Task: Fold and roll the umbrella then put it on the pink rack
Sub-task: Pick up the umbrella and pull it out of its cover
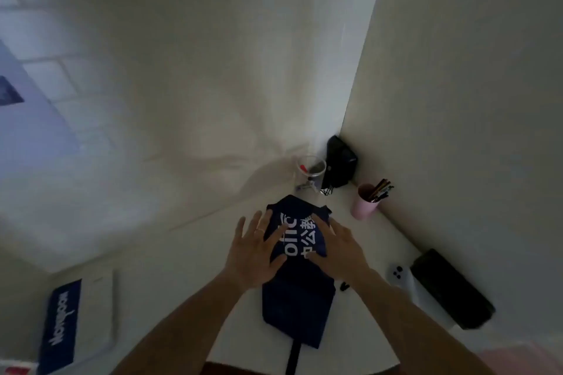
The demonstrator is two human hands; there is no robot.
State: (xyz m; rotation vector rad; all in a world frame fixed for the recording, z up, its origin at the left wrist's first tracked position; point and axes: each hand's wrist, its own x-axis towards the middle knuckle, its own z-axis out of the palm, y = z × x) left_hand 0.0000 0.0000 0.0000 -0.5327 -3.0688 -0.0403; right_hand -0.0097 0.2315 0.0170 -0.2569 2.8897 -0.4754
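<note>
Dark navy umbrella [297, 298] of matt cloth with white print, on a smooth white table [189, 277]; a pink plastic-looking cup [364, 207]; a clear glossy cup [310, 172].

The room is dim, with soft cool light falling from the left. Two plain off-white walls meet in a corner [350, 119] above a white table [189, 253]. On the left wall [158, 64] hangs a pale blue poster [33, 119] beside faint tile-like lines. The right wall [475, 85] is bare. In the table's corner stand a clear cup [310, 170], a black pouch [341, 161] and a pink cup [364, 204] holding pencils. A black case [451, 286] lies along the right wall.
</note>
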